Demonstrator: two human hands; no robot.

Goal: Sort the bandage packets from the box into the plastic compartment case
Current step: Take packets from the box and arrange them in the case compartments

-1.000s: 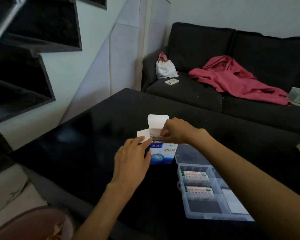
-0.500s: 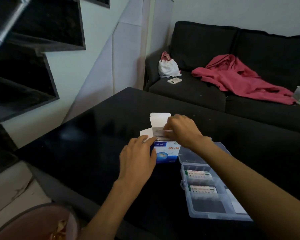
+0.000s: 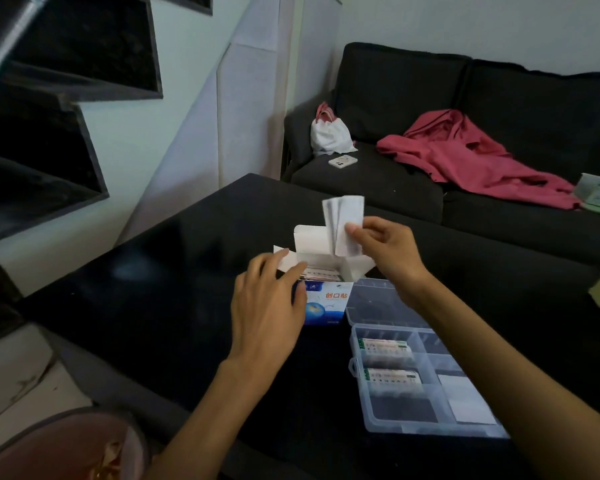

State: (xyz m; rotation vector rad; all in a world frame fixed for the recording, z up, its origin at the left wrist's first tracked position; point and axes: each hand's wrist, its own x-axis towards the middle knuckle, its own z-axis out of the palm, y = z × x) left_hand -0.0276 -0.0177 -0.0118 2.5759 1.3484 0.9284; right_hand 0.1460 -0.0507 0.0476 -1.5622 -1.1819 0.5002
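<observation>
Fingers of the right hand pinch a small fan of white bandage packets, held upright in the air above the open box and clear of its raised top flap. Left hand rests against the left side of the box with its fingers fairly straight and spread, the fingertips at the box's left side flap, curled round nothing. More packets show inside the box's open mouth. The box stands on the black bench, about midway between its far edge and its near one, with wide bare surface to its left and behind it. Just right of the box, touching or nearly so, lies the clear plastic compartment case, its lid laid open toward the far side; it runs toward the bench's near right edge. Two of its left compartments hold packets, the nearest left one looks dark and unfilled, and a right compartment holds something white. Beyond the far edge stands a dark sofa carrying a red garment, a white bag and a phone.
</observation>
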